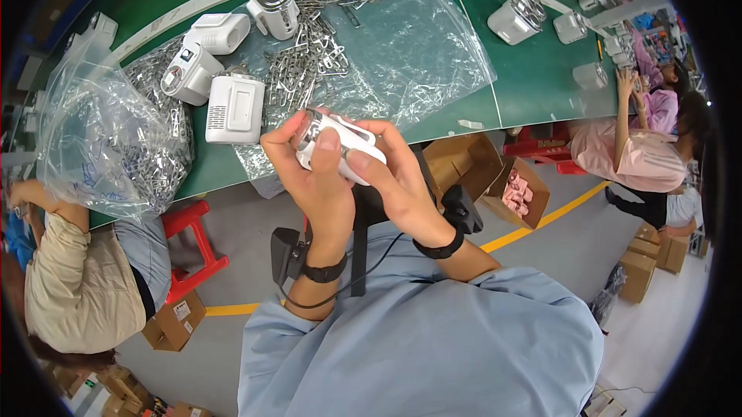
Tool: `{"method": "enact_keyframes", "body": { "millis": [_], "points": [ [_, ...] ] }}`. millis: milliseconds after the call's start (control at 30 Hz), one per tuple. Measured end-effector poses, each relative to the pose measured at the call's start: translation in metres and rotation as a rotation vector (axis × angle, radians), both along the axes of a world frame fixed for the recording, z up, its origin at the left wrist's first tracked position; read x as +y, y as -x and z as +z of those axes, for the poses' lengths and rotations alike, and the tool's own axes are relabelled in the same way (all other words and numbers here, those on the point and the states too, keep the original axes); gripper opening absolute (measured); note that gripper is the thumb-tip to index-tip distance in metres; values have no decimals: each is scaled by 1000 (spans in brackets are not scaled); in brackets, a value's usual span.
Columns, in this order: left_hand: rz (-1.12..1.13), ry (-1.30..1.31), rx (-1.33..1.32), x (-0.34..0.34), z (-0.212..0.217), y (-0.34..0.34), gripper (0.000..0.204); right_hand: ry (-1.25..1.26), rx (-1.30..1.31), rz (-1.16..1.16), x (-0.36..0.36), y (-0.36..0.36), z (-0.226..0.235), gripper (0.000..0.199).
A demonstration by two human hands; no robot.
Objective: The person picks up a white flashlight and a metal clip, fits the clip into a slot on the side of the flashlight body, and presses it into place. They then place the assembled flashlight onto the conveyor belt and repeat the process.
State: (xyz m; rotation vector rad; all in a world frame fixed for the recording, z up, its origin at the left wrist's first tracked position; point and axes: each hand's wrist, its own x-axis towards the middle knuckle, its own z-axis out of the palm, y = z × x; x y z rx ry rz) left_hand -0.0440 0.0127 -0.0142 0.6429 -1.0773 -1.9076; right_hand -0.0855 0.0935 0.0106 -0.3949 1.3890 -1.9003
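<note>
Both hands hold a white plastic device (357,137) with a shiny metallic or clear end, just in front of the table edge. My left hand (315,185) grips the shiny end, its thumb on top. My right hand (402,185) wraps the white end, thumb pressed on the body. Beyond them, a heap of small bent metal clips (305,61) lies on a clear plastic sheet (410,54). Left of the heap stand similar white devices: one upright (234,108), one lying (220,33), one tilted (189,73), and one with its shiny end up (273,7).
A clear bag of metal clips (116,139) sits at the table's left edge. More white devices (516,17) stand on the green table (471,108) at right. Cardboard boxes (464,158), a red stool (193,247) and co-workers (630,154) are around the table.
</note>
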Motion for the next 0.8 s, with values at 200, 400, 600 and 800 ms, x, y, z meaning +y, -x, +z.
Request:
{"method": "enact_keyframes", "body": {
  "millis": [200, 400, 600, 800],
  "points": [
    [18, 219, 113, 15, 2, -6, 54, 94, 44, -151, 6, -18, -18, 57],
    [-134, 337, -30, 14, 1, -39, 48, 62, -163, -32, 30, -15, -31, 54],
    [0, 615, -608, 22, -40, -38, 33, 425, -1099, 351, 41, 2, -120, 50],
    [106, 916, -592, 33, -53, -25, 26, -146, -971, 98, 8, 5, -115, 49]
  ]
}}
